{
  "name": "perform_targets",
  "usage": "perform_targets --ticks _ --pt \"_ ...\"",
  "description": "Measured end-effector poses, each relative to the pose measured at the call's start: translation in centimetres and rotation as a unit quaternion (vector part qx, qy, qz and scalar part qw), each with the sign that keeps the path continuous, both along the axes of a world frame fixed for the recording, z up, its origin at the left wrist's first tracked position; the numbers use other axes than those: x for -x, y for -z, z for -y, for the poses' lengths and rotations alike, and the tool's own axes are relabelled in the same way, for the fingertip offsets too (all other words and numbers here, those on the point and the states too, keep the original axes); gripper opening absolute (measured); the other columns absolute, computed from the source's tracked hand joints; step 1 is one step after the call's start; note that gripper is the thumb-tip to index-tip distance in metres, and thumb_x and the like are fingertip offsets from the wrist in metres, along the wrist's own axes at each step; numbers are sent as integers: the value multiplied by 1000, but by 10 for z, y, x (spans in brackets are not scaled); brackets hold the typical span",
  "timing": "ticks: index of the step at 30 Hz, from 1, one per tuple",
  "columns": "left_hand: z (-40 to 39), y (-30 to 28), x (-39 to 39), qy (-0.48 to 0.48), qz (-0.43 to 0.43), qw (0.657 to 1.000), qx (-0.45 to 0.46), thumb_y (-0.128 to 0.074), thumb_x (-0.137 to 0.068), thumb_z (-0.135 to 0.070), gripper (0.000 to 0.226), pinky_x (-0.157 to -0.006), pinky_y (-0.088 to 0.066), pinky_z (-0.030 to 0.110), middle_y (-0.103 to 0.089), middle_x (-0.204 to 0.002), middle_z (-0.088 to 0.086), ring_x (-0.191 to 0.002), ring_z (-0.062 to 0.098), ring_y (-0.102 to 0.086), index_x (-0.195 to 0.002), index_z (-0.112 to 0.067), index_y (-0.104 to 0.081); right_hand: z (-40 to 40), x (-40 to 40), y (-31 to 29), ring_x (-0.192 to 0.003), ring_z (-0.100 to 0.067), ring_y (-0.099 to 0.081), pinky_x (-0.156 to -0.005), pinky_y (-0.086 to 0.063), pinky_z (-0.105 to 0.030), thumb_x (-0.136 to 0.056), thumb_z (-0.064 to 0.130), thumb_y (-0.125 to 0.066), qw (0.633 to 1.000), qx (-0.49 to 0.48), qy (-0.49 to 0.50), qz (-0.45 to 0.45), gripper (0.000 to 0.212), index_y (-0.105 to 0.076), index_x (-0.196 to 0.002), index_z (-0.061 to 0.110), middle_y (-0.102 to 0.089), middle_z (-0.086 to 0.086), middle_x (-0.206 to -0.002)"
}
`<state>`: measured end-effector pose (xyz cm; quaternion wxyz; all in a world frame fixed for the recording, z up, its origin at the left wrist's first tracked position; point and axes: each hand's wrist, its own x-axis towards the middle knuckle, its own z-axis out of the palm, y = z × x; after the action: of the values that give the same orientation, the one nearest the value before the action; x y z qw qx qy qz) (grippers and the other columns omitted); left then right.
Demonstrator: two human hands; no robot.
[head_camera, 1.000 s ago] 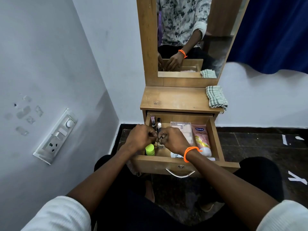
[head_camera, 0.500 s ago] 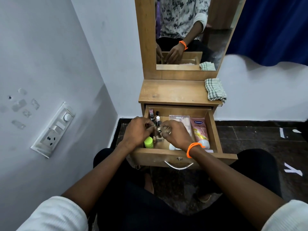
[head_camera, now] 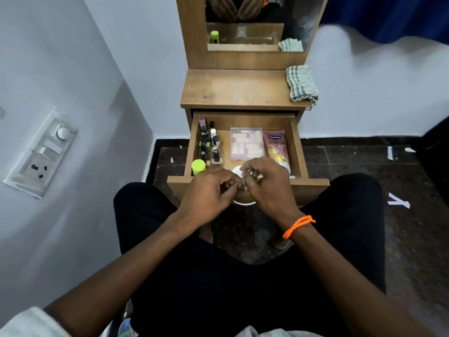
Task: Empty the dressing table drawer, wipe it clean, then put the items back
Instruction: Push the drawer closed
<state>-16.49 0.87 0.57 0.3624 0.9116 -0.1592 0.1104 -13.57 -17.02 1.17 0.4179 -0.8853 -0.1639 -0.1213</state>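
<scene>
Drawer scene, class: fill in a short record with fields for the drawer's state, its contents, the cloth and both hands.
drawer: pulled open, not yet emptied
contents: small bottles along left side, green-capped bottle front left, clear box middle, pink tube right
cloth: checked, on tabletop's right edge
left hand: fingers curled, pinching something small, unclear what
right hand: same, fingertips meeting the left's above the drawer front

Head view, steeply down, close.
</scene>
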Motion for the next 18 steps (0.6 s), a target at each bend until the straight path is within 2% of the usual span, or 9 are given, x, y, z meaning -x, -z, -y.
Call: perform_targets --ticks 3,6,8,11,14,16,18 --pt "2 7 6 29 5 997 -72 -77 -87 -13 13 -76 -55 37 -74 -94 -2 -88 18 -65 -100 -16 -79 7 19 11 -76 -19 -61 -70 -52 -40 -80 -1 -68 999 26 -11 -21 16 -71 -86 13 -64 -2 -84" --pt "7 8 8 45 40 988 -143 -74 -86 -14 9 -68 -54 35 -71 -88 1 -84 23 -65 -95 -16 -77 10 26 14 -80 -22 -64 -70 -53 -39 -80 0 -65 998 57 -20 -10 18 -72 -87 14 -66 -3 -88" --pt "10 10 9 46 28 981 -184 -68 -86 -18 12 -63 -55 38 -70 -89 1 -84 26 -68 -94 -20 -76 12 31 16 -81 -25 -66 -70 -55 -40 -81 5 -62 996 89 -10 -16 17 -73 -87 16 -68 -3 -89" --pt "15 20 14 51 -6 967 -248 -64 -89 -22 18 -66 -59 41 -74 -101 0 -92 28 -72 -102 -23 -76 17 37 29 -82 -32 -65 -66 -55 -44 -81 15 -55 985 159 0 -65 20 -73 -90 19 -66 -4 -91" --pt "19 29 15 53 -17 954 -294 -62 -92 -19 24 -70 -59 40 -75 -110 1 -103 27 -71 -112 -22 -75 20 40 44 -89 -31 -66 -69 -56 -45 -83 18 -51 975 198 -3 -103 26 -73 -96 17 -65 -3 -102" --pt "21 31 16 67 -4 947 -314 -62 -90 -15 23 -65 -58 38 -76 -103 1 -101 25 -70 -107 -18 -77 21 40 49 -92 -31 -65 -70 -56 -44 -84 20 -48 971 212 -5 -107 29 -73 -98 15 -64 -3 -105" --pt "22 33 17 86 17 939 -333 -53 -84 -16 26 -55 -55 33 -76 -89 0 -92 24 -71 -91 -16 -78 20 40 50 -89 -32 -64 -67 -55 -42 -84 19 -48 969 222 -10 -106 26 -72 -93 14 -63 -5 -101"
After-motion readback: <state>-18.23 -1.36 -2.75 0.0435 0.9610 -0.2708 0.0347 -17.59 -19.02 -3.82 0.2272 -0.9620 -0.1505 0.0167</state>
